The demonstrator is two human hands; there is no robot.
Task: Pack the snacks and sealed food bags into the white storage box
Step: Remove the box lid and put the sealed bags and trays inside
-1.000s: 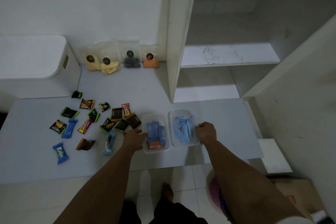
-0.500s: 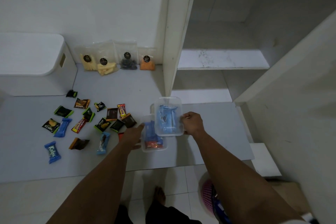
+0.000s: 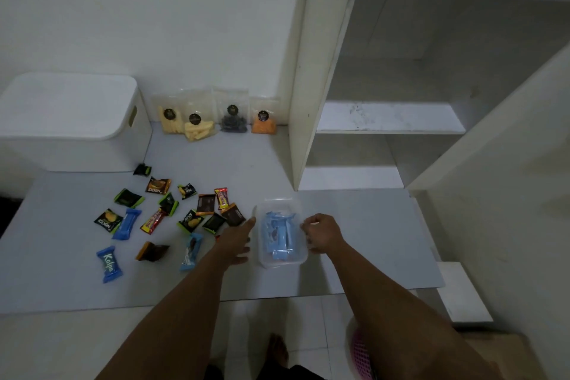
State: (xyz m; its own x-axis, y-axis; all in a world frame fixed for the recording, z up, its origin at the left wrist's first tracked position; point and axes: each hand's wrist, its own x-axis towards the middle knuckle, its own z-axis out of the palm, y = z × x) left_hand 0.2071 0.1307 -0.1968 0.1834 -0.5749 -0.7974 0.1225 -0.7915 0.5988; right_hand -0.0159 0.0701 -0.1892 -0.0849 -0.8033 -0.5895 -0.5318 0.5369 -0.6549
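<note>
A clear plastic container [image 3: 282,261] holding light blue snack packs sits on the grey mat [image 3: 370,241], apparently stacked on a second container that is hidden beneath it. My right hand [image 3: 320,236] curls around its right edge. My left hand [image 3: 237,239] lies flat with fingers stretched along its left side. Several small wrapped snacks [image 3: 172,216] are scattered on the mat to the left. Several sealed food bags [image 3: 212,116] lean against the back wall. The white storage box [image 3: 71,120] stands at the far left with its lid on.
A white shelf unit [image 3: 388,119] stands open at the right, its upright panel [image 3: 311,86] reaching down to the mat. A pink basket [image 3: 361,352] and my bare foot [image 3: 277,348] are on the tiled floor below the mat's front edge.
My right hand lifted the container of light blue packs, carried it left and set it over the container of dark blue packs. My left hand stayed beside the lower container.
</note>
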